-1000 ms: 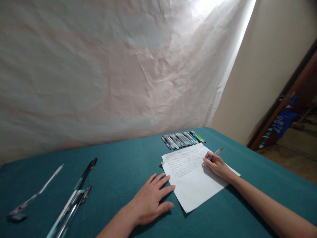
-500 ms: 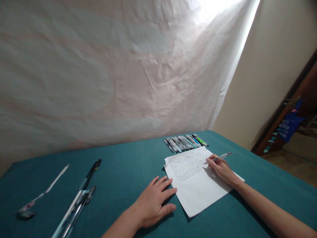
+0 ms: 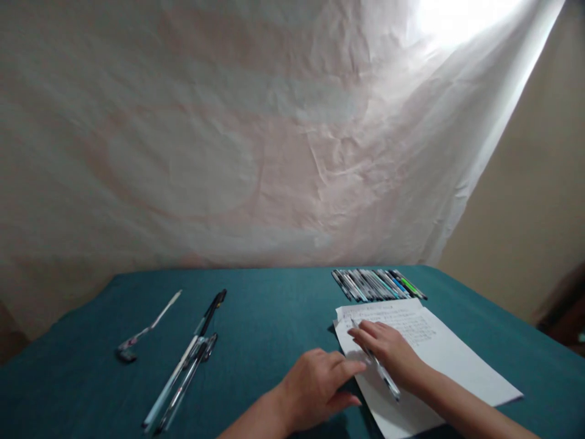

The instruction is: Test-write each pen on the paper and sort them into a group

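Note:
My right hand is closed around a clear-barrelled pen and rests on the left part of a white sheet of paper. The pen's back end slants toward me, its tip pointing to the upper left of the sheet. Rows of handwriting cover the paper's upper part, partly hidden by the hand. At the paper's left edge is my left hand, its thumb and forefinger apart and its other fingers bent. Nothing shows between those fingers.
Behind the paper lies a row of pens. Several longer pens lie at the left on the green tablecloth, beside a thin white strip with a dark end. A pale sheet hangs behind the table.
My right hand has moved with the pen from the paper's right side to its left. My left hand's fingers, spread flat before, are now more bent. The view has turned left.

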